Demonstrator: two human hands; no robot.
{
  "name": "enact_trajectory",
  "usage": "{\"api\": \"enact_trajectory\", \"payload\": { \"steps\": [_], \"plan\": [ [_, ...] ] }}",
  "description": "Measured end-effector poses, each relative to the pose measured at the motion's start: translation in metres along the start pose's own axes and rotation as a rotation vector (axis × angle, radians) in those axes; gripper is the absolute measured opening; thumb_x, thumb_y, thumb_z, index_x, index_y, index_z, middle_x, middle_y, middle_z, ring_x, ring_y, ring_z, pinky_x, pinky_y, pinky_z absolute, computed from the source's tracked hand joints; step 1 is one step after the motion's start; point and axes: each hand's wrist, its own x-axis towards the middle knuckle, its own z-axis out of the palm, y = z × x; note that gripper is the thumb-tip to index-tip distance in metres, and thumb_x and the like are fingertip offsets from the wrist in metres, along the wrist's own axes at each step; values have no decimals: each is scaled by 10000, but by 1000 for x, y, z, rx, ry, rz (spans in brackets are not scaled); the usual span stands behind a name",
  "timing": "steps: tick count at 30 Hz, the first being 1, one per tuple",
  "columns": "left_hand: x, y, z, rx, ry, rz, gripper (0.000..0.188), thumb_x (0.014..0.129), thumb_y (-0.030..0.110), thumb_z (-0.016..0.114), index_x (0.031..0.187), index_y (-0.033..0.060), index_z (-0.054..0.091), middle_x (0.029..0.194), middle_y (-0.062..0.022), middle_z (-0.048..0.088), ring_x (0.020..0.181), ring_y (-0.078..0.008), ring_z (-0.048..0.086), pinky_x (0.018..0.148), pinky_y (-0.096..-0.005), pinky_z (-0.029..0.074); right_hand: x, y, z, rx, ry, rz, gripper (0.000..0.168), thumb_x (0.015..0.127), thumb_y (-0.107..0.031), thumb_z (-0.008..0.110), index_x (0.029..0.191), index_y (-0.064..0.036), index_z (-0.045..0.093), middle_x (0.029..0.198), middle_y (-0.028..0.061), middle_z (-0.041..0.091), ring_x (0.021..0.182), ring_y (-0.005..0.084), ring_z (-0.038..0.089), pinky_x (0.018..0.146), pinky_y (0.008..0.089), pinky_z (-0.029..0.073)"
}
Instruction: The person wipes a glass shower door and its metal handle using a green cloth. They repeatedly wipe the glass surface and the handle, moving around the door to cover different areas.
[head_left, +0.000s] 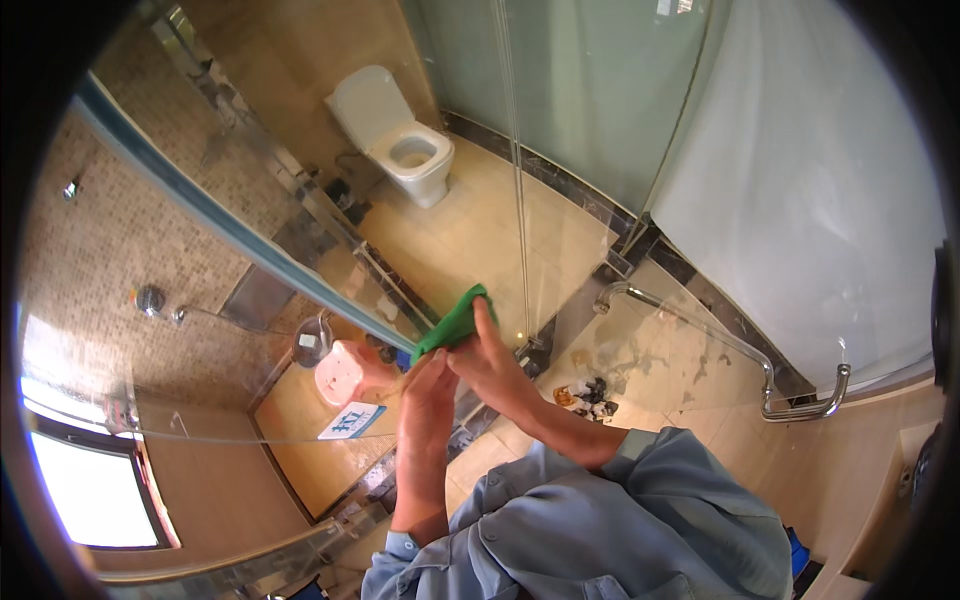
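A green cloth (454, 328) is pressed between my two hands at the edge strip of a glass shower panel (247, 240). My right hand (476, 352) grips the cloth from the right, with a finger stretched along it. My left hand (431, 379) touches the cloth's lower end, its fingers close together and partly overlapping the right hand. The cloth covers part of the strip. Beside the left hand, a sign with writing (352, 421) is stuck on the glass.
A pink plastic stool (351, 373) stands behind the glass. Beyond is a white toilet (412, 154) with its lid up. A chrome handle (697, 330) sits on the glass door at the right. Crumpled rubbish (589, 397) lies on the tiled floor near my right forearm.
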Motion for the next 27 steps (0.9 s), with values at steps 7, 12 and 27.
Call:
{"api": "enact_trajectory", "payload": {
  "steps": [7,12,27],
  "plan": [
    [78,-117,-62,249,-10,10,228,935,59,512,1074,-115,561,945,-97,613,879,-140,563,760,-282,451,24,82,-46,-294,276,153,903,798,-46,510,1485,-35,-77,1249,211,479,1049,235,525,886,290,425],
    [121,-182,-84,-38,81,-284,256,964,235,477,1126,58,565,1053,-61,635,988,-174,586,854,-328,446,37,137,-98,-291,318,248,919,771,-18,491,1493,-75,-75,1200,188,514,1032,249,534,857,303,443],
    [78,-191,-140,-128,364,-238,194,933,214,523,1116,170,570,1120,25,607,1096,-144,523,940,-395,361,19,199,-44,81,348,482,739,643,83,496,1326,-7,227,911,91,470,722,153,497,547,288,401]
  ]
}}
